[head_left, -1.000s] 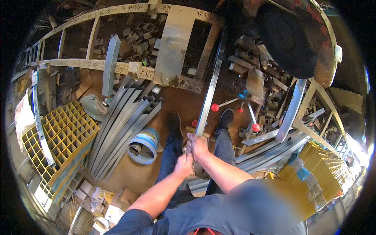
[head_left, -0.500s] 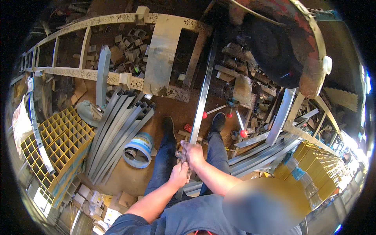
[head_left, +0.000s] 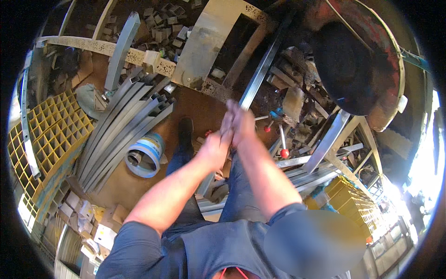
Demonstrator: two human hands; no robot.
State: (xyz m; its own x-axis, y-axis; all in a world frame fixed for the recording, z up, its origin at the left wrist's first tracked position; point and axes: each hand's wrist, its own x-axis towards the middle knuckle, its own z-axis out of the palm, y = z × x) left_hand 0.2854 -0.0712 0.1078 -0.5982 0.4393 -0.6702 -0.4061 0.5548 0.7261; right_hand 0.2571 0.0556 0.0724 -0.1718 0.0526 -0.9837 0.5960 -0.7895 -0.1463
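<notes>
A long, shiny square metal tube (head_left: 260,76) runs from my hands toward the dark machine at the far side. My right hand (head_left: 242,125) is closed at the near end of its visible length, with motion blur over the fingers. Just nearer and to the left, my left hand (head_left: 216,148) is closed in a fist close against the right one. What lies inside the left fist is hidden. Both forearms reach forward, away from my body. Below the hands, a grey metal piece (head_left: 205,185) shows between my legs; I cannot tell if it belongs to the tube.
Grey tubes (head_left: 116,128) lie bundled at left, beside a blue-and-white bucket (head_left: 151,142). Yellow-edged tubes (head_left: 51,125) are stacked farther left. Red-knobbed levers (head_left: 284,152) stand right of my hands. A pale metal frame (head_left: 197,42) crosses the far side, near cut tube pieces (head_left: 167,23).
Both hands have moved forward, away from my body, and my arms are straighter. The tube is tilted more to the right, and the whole view has shifted.
</notes>
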